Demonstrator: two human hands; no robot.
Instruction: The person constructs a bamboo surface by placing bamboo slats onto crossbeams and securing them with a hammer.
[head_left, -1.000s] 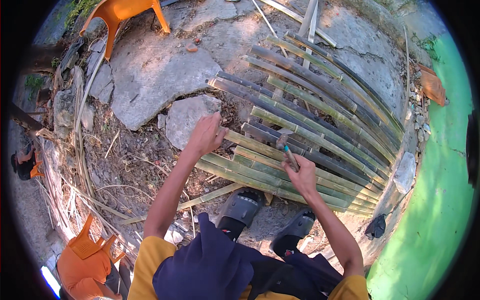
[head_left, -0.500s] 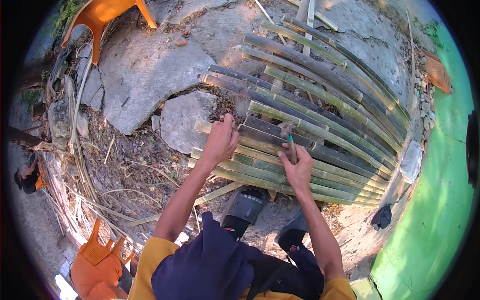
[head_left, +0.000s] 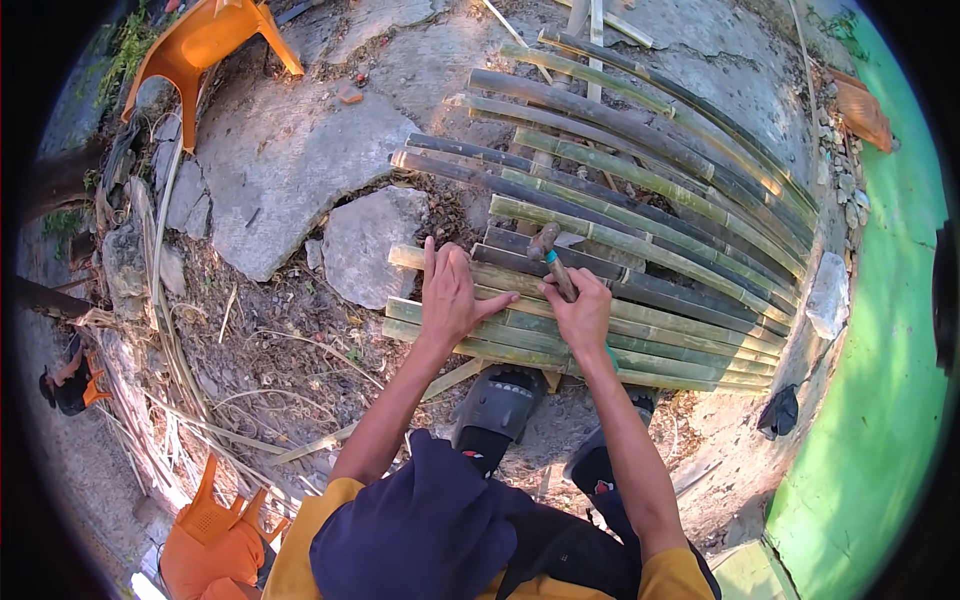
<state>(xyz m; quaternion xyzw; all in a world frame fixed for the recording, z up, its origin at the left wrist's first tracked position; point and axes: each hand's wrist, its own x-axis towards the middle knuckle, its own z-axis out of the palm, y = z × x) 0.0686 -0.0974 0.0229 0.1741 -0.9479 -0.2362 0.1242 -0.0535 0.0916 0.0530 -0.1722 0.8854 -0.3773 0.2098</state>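
Note:
Long split bamboo slats (head_left: pixel 600 235), some green and some dark, lie side by side in a fanned row in front of me. My left hand (head_left: pixel 452 298) rests on the near slats with its thumb stretched out and its fingers apart. It presses on a pale slat (head_left: pixel 408 257) whose end sticks out to its left. My right hand (head_left: pixel 583 318) grips a hammer (head_left: pixel 558 270) by its handle, which has a teal band below the metal head. The hammer's head is over the dark slats, just right of my left hand. Whether it touches them I cannot tell.
Broken concrete slabs (head_left: pixel 375 240) lie left of the slats. An orange plastic chair (head_left: pixel 195 50) stands at the far left. A person in orange (head_left: pixel 210 560) sits at the lower left; another person (head_left: pixel 68 385) is farther off. A green surface (head_left: pixel 880 330) runs along the right.
My left hand has opened from a pinch and spread over the slats. My right hand and the hammer have shifted slightly left, and the view has moved a little.

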